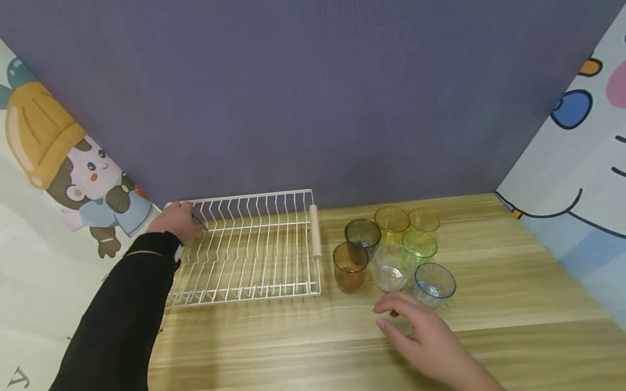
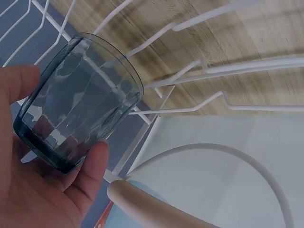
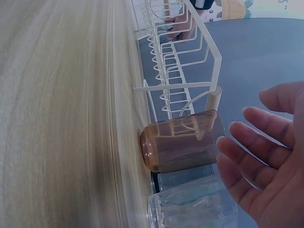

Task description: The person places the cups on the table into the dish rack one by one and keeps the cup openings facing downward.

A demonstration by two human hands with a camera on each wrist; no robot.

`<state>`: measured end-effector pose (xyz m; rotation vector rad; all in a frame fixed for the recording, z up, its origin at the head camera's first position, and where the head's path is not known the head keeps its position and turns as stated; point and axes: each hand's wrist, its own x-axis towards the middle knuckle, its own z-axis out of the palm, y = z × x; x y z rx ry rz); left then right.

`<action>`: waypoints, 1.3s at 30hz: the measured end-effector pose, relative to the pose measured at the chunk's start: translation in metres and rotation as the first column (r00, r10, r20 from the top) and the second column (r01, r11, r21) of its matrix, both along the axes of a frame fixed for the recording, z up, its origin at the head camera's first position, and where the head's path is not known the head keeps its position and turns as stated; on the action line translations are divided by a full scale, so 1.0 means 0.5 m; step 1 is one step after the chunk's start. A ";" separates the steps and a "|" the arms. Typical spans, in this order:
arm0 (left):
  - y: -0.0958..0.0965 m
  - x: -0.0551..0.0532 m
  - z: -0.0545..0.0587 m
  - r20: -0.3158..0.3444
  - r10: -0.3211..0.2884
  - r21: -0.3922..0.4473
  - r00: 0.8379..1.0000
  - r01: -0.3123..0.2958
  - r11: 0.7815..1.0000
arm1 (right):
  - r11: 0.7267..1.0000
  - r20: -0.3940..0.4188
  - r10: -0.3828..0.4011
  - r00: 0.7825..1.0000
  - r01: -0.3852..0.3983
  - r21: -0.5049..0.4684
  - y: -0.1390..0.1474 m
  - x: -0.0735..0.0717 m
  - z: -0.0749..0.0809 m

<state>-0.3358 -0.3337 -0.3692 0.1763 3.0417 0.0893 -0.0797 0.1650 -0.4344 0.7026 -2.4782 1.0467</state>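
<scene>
My left hand is inside the far left end of a white wire dish rack. It grips a blue-grey drinking glass near its base, the rim tipped towards the rack wires. In the head view that glass is mostly hidden by the hand. My right hand hovers over the table in front of the loose glasses, fingers loosely bent and holding nothing. Nearest to it are a clear glass and a blue-rimmed glass. An amber glass stands beyond its fingertips in the right wrist view.
Behind the front glasses stand a dark grey glass, a yellow one, a paler yellow one and a green one. The rack's wooden handle faces them. A grey-purple panel rises behind the wooden table.
</scene>
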 end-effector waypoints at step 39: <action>0.154 0.220 0.167 -0.411 -0.140 0.008 0.901 0.157 0.987 | 0.999 0.013 -0.033 0.999 0.033 -0.006 0.021 0.004 0.009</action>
